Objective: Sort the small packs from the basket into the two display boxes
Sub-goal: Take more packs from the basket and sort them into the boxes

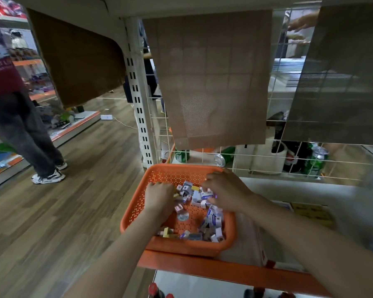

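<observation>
Reaching into the basket (136, 211), both hands curl fingers down among the packs (195, 197). The heap lies at 3 o'clock from the left hand (159, 197) and 9 o'clock from the right hand (225, 191), equally near. The packs are small white-blue and yellow boxes, jumbled. Whether either hand holds one, I cannot tell.
</observation>
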